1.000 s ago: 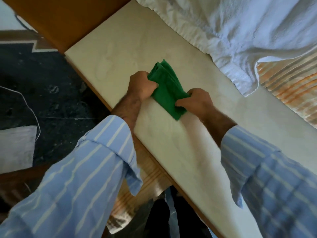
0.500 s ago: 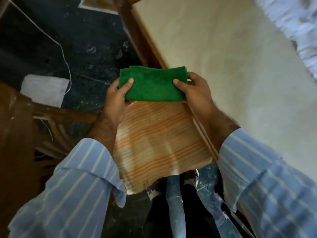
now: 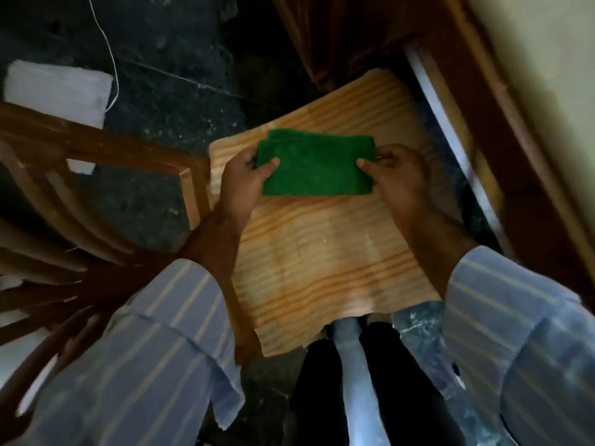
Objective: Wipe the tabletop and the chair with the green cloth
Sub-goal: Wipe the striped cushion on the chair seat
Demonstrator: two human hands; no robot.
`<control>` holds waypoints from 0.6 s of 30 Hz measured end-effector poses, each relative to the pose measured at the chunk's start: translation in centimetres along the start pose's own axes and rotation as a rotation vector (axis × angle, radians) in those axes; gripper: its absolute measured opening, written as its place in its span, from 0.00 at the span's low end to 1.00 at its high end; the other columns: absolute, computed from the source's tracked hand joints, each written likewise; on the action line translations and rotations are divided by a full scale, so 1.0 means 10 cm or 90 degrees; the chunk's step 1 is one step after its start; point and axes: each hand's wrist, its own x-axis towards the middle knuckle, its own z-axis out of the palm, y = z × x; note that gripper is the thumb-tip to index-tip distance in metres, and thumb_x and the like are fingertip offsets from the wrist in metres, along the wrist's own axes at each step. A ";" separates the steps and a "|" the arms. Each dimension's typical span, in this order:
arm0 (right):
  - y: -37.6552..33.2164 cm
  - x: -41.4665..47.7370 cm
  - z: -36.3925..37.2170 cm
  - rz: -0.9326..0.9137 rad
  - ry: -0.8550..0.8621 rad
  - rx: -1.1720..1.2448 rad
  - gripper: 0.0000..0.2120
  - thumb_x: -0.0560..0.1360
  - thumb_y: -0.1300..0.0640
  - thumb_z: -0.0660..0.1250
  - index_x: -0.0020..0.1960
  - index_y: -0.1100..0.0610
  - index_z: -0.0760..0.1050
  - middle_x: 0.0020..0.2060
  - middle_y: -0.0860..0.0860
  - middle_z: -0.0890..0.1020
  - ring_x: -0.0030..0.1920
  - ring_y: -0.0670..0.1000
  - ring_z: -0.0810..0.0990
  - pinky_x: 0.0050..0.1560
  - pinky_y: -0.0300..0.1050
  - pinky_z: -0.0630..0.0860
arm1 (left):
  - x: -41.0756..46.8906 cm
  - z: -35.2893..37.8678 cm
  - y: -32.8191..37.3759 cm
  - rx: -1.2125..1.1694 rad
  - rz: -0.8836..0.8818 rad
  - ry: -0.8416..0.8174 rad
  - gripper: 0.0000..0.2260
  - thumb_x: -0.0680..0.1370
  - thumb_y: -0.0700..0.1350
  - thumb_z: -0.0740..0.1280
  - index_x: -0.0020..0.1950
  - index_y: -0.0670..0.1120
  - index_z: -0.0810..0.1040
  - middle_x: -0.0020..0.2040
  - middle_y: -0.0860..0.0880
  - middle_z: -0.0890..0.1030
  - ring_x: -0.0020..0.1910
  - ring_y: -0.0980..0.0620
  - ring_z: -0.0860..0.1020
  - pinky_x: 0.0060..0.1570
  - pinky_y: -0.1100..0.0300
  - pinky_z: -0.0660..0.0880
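A folded green cloth (image 3: 317, 167) is held flat over the far part of the chair's seat (image 3: 322, 262), which is covered with a striped orange sheet. My left hand (image 3: 243, 185) pinches the cloth's left edge, thumb on top. On the cloth's right edge, my right hand (image 3: 397, 180) grips the same way. Whether the cloth touches the seat I cannot tell. The cream tabletop (image 3: 553, 75) runs along the right edge, above the seat. The chair's brown wooden back (image 3: 80, 201) lies to the left.
The table's wooden frame (image 3: 502, 101) overhangs the seat's right side. A dark stone floor (image 3: 180, 69) with a white cord (image 3: 111, 49) and a white rag (image 3: 61, 91) lies beyond. My legs (image 3: 363, 391) stand at the seat's near edge.
Both hands lifted the green cloth off the tabletop and carried it left and down over the chair seat. My view swung from the table down to the chair.
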 end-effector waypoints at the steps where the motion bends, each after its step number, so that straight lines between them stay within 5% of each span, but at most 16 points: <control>1: 0.06 0.08 0.02 -0.004 0.013 -0.007 0.18 0.73 0.55 0.80 0.59 0.62 0.84 0.53 0.60 0.88 0.55 0.60 0.87 0.57 0.59 0.84 | 0.09 0.06 -0.06 0.008 0.008 -0.005 0.12 0.79 0.37 0.70 0.63 0.38 0.81 0.54 0.45 0.85 0.47 0.56 0.85 0.49 0.61 0.81; 3: 0.16 0.26 0.05 -0.019 0.030 -0.017 0.18 0.73 0.54 0.80 0.59 0.60 0.84 0.53 0.58 0.88 0.54 0.57 0.87 0.57 0.58 0.84 | 0.29 0.21 -0.13 0.023 0.028 0.002 0.11 0.78 0.38 0.71 0.60 0.38 0.82 0.53 0.45 0.86 0.45 0.58 0.86 0.47 0.61 0.82; 6: 0.25 0.52 0.09 -0.060 0.059 -0.033 0.17 0.75 0.53 0.78 0.60 0.60 0.84 0.53 0.56 0.88 0.54 0.54 0.87 0.54 0.53 0.85 | 0.56 0.42 -0.15 0.107 0.068 0.053 0.09 0.76 0.40 0.73 0.56 0.39 0.82 0.52 0.43 0.86 0.50 0.48 0.85 0.53 0.49 0.82; 10: 0.39 0.75 0.14 -0.231 0.141 -0.249 0.19 0.82 0.47 0.66 0.62 0.61 0.84 0.58 0.60 0.85 0.60 0.60 0.82 0.57 0.48 0.76 | 0.71 0.51 -0.26 0.461 0.271 0.094 0.27 0.76 0.39 0.71 0.75 0.41 0.69 0.72 0.42 0.74 0.71 0.44 0.72 0.74 0.56 0.65; 15: 0.79 0.88 0.10 -0.387 0.088 -0.535 0.28 0.87 0.46 0.52 0.81 0.60 0.66 0.82 0.62 0.64 0.82 0.64 0.61 0.82 0.57 0.57 | 0.64 0.64 -0.47 0.770 0.450 -0.216 0.35 0.80 0.58 0.66 0.82 0.43 0.59 0.82 0.43 0.58 0.81 0.41 0.56 0.80 0.48 0.53; 18: 0.95 0.92 0.15 -0.425 0.121 -0.540 0.28 0.87 0.46 0.49 0.82 0.59 0.63 0.83 0.61 0.61 0.83 0.63 0.59 0.83 0.59 0.55 | 0.70 0.72 -0.52 0.840 0.471 -0.220 0.35 0.80 0.59 0.65 0.82 0.45 0.59 0.82 0.43 0.59 0.81 0.41 0.57 0.79 0.46 0.54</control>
